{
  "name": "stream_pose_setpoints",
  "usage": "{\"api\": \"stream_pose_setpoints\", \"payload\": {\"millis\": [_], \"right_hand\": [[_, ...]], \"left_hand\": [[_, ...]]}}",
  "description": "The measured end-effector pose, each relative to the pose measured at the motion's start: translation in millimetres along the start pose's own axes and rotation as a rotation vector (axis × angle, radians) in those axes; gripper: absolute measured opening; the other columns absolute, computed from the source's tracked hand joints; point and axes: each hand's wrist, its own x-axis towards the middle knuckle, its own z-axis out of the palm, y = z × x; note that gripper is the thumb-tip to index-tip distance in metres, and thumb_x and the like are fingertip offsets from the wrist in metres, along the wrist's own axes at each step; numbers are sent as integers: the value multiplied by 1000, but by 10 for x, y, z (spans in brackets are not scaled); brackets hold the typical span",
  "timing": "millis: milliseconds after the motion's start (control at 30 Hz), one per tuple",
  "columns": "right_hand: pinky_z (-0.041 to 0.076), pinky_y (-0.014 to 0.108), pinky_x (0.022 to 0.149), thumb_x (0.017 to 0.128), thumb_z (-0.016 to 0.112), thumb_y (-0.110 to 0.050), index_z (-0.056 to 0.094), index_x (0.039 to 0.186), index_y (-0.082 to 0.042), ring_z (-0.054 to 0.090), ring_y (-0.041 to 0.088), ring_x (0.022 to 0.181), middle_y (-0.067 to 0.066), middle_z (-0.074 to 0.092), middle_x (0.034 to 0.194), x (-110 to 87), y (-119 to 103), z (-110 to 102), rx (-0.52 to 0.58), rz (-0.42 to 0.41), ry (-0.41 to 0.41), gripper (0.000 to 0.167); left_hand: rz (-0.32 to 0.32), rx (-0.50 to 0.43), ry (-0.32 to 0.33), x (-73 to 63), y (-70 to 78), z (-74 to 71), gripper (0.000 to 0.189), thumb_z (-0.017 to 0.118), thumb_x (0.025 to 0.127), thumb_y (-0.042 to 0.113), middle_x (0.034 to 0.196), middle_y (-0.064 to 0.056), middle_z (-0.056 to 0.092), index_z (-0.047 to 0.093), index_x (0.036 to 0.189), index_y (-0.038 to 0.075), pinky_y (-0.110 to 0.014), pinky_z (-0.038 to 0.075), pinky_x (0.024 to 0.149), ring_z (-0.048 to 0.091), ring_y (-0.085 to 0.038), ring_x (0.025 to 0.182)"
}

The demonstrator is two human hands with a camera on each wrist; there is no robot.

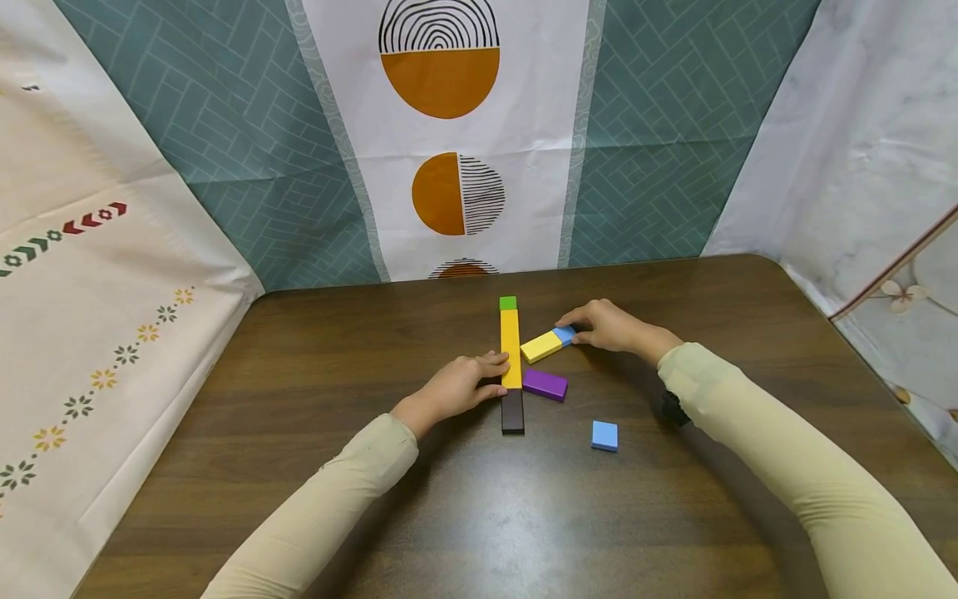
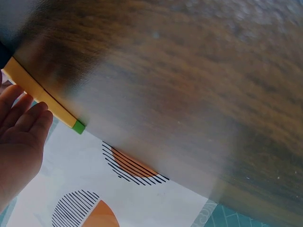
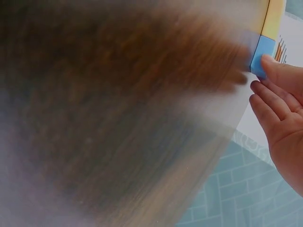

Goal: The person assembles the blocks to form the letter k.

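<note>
A row of blocks lies on the table: a small green block (image 1: 508,303) at the far end, a long orange-yellow block (image 1: 510,341) in the middle and a black block (image 1: 512,413) nearest me. My left hand (image 1: 458,388) rests against the row's left side, its fairly straight fingers touching the orange-yellow block and its thumb by the black one. With thumb and fingertips, my right hand (image 1: 609,326) pinches a blue block (image 3: 263,53). That block's end meets a yellow block (image 1: 541,347), which slants toward the row.
A purple block (image 1: 545,385) lies right of the row, close to it. Farther right and nearer me sits a square blue block (image 1: 604,436). Patterned cloth (image 1: 464,133) hangs along the back edge of the brown table (image 1: 359,333).
</note>
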Motion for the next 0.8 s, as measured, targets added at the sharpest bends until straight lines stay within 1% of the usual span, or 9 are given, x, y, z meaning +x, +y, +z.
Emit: {"api": "stream_pose_setpoints", "payload": {"millis": [267, 400, 567, 800], "right_hand": [[51, 47, 90, 86, 68, 2, 64, 122, 5, 63, 33, 105, 22, 65, 118, -1, -17, -5, 0, 0, -9, 36], [49, 49, 92, 86, 69, 1, 62, 124, 4, 61, 35, 110, 22, 63, 121, -5, -8, -14, 3, 0, -7, 39], [46, 50, 97, 86, 70, 0, 61, 126, 4, 56, 37, 118, 21, 61, 125, -27, -1, -65, 24, 6, 20, 42], [44, 52, 98, 90, 66, -4, 60, 127, 4, 54, 38, 120, 21, 59, 128, -130, -28, -154, 65, 35, 79, 39]], "left_hand": [[8, -1, 8, -1, -6, -1, 48, 65, 93, 24, 142, -11, 48, 54, 134, 1, -40, 37, 107, 44, -28, 132], [11, -2, 9, -4, -3, -1, 48, 65, 93, 24, 142, -11, 48, 54, 134, 1, -40, 38, 107, 44, -28, 132], [3, -6, 0, -5, 1, -2, 49, 64, 93, 25, 142, -11, 48, 53, 135, 1, -41, 37, 107, 44, -27, 132], [-5, -15, -2, -8, -1, -4, 49, 65, 93, 25, 143, -10, 47, 53, 135, 2, -41, 37, 107, 43, -27, 133]]}}
